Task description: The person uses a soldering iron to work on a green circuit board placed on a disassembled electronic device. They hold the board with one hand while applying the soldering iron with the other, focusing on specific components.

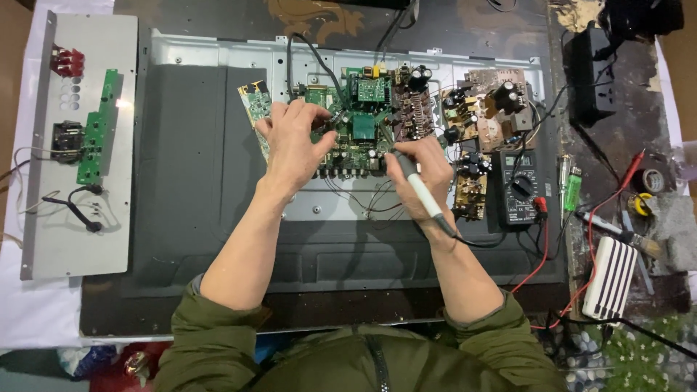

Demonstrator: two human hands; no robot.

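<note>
A large opened flat-panel back (pixel 203 167) lies flat on the bench (pixel 479 29), and near its upper middle sits the green main circuit board (pixel 356 138), with a brown power board (pixel 486 105) and a black multimeter (pixel 517 187) to its right. The left hand (pixel 290 141) rests on the board's left part, its fingers (pixel 319 120) curled and pressing down there. The right hand (pixel 417 178), just right of the board, clasps a white-handled soldering iron (pixel 421 192) whose long axis slants up-left, tip touching the board between the hands.

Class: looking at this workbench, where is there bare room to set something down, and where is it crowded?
Bare: dark back panel between grey metal plate and left hand. Crowded: circuit boards, multimeter beside right hand.
</note>
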